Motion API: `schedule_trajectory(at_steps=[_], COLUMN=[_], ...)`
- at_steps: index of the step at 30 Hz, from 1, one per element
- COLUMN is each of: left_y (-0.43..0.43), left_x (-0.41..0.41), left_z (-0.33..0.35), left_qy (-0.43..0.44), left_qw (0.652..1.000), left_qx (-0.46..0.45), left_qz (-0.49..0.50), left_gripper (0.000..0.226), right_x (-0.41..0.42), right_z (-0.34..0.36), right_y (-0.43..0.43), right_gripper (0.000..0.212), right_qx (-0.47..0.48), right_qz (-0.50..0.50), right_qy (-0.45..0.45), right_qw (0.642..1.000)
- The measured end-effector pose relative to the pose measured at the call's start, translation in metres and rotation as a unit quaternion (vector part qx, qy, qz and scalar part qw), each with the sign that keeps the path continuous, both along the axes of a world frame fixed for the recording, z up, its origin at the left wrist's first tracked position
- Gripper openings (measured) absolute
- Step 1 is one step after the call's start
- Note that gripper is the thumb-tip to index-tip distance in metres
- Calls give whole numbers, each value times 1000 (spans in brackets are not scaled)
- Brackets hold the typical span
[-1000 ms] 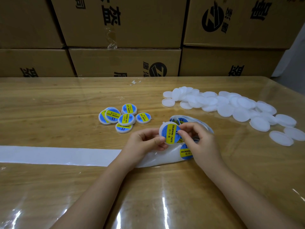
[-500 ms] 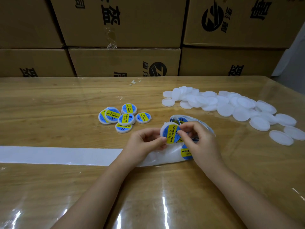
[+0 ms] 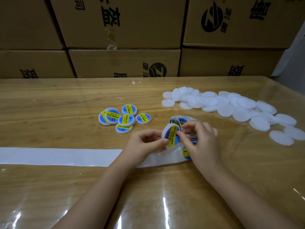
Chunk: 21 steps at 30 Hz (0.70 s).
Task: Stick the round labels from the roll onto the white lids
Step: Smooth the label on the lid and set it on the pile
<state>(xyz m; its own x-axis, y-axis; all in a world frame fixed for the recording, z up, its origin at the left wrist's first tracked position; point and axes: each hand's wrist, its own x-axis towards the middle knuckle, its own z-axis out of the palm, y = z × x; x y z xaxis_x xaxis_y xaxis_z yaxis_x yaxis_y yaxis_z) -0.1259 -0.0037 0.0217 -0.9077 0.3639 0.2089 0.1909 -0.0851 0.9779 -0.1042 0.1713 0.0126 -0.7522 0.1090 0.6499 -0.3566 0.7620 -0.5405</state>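
Tilting up just before the label roll (image 3: 177,119), a white lid (image 3: 164,131) is pinched by the left hand (image 3: 145,142); its soldering-paste label (image 3: 171,136) is pressed by the right hand (image 3: 202,141), curled round its right rim

I've got the left hand (image 3: 145,142) pinching a white lid (image 3: 163,133) by its edge, tilted up; the right hand (image 3: 202,141) pinches the other side, thumb on the blue-and-yellow label (image 3: 171,139). Label roll (image 3: 180,120) just behind, backing strip (image 3: 57,157) trailing left, labelled lids (image 3: 123,119) clustered beyond, plain lids (image 3: 227,105) heaped right
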Motion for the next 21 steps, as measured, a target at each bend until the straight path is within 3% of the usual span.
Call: schedule_trajectory(at_steps=[4, 11, 21], left_y=[-3, -5, -6], left_x=[-2, -5, -6], left_z=[-1, -3, -4], left_qy=[-38, -91, -88], left_qw=[997, 989, 987], left_qx=[57, 113, 133], left_qz=[23, -8, 4], left_gripper=[9, 12, 18], right_x=[-2, 3, 3], right_z=[3, 5, 3], right_y=[7, 3, 3], right_gripper=[23, 25, 25], right_qx=[9, 63, 76], right_qz=[-49, 21, 32], right_qy=[-6, 98, 115], right_qw=[999, 993, 990])
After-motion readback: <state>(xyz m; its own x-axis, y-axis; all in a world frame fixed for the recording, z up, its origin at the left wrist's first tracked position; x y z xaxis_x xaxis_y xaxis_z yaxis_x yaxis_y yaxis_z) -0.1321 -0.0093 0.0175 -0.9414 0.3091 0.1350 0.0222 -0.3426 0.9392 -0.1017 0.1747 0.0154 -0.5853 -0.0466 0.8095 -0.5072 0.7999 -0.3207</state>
